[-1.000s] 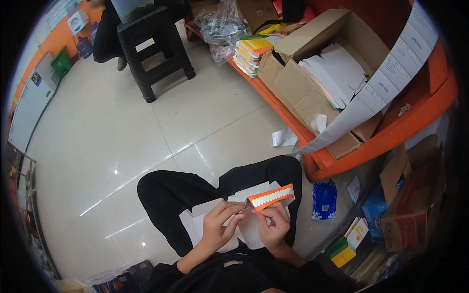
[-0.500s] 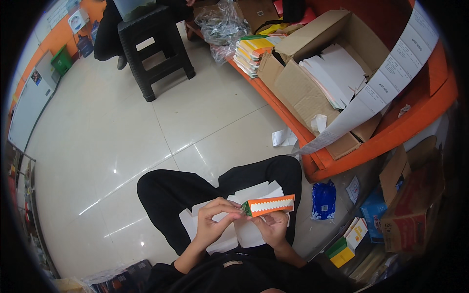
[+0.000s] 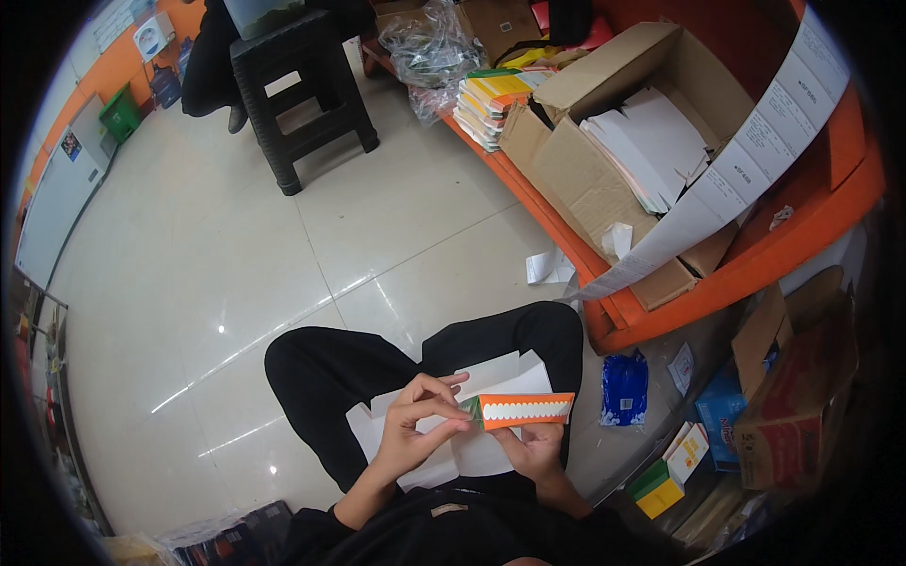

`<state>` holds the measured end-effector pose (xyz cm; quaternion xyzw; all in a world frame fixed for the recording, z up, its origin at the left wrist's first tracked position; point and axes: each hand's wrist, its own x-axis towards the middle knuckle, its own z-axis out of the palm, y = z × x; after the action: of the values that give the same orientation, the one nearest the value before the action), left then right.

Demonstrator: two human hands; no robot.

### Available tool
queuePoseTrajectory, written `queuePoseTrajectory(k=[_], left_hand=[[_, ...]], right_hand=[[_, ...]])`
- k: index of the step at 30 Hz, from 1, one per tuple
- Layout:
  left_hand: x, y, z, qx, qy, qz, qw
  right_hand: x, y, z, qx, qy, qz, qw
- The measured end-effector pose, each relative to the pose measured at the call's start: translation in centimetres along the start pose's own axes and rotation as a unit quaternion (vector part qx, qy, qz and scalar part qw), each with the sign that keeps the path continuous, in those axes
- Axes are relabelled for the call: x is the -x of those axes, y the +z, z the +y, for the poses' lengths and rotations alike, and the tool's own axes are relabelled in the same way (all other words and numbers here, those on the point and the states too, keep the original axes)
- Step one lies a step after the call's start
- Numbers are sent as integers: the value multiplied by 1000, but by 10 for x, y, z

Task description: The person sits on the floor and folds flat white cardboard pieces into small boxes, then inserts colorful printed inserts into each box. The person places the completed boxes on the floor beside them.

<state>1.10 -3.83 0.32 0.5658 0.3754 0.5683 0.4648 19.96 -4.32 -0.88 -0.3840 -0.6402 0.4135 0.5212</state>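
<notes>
Above my lap, my right hand (image 3: 535,450) grips a small orange carton (image 3: 528,411) with a white scalloped band along its side. The fingers wrap its lower edge, thumb toward me. At the carton's left end, my left hand (image 3: 420,424) pinches the green end flap (image 3: 471,407) between thumb and fingers, its other fingers raised. Something clear and shiny shows at that end, too small to make out. Flat white card blanks (image 3: 500,373) lie across my crossed legs under both hands.
An orange bench (image 3: 623,325) at right bears an open cardboard box (image 3: 604,184) of white sheets, stacked folded cartons (image 3: 486,108) and a hanging label strip (image 3: 722,189). A blue packet (image 3: 624,389), finished-looking cartons (image 3: 665,481) and boxes (image 3: 788,424) lie right. Ahead stands a black stool (image 3: 307,94) beside a seated person.
The carton has tilted slightly downward and its right end has dropped. My left fingers have lifted and spread a little while the thumb stays at the green end.
</notes>
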Motion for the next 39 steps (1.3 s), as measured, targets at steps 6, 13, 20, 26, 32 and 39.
queuePoseTrajectory(k=[6, 13, 20, 26, 32, 39], left_hand=[[6, -4, 6, 74, -93, -53, 992], [7, 9, 11, 150, -96, -62, 982], [-6, 10, -2, 87, -83, -180, 976], [2, 9, -18, 127, -187, -81, 971], [5, 2, -27, 140, -153, -13, 978], [7, 8, -23, 62, -144, -6, 988]], right_hand=[[1, -5, 4, -112, 39, -35, 992], [4, 5, 6, -313, 115, -39, 942], [9, 15, 13, -314, 131, -57, 939], [-2, 19, -19, 3, 168, -99, 981], [-29, -18, -29, 247, -50, 61, 966], [-15, -6, 36, -107, 2, 2, 994]])
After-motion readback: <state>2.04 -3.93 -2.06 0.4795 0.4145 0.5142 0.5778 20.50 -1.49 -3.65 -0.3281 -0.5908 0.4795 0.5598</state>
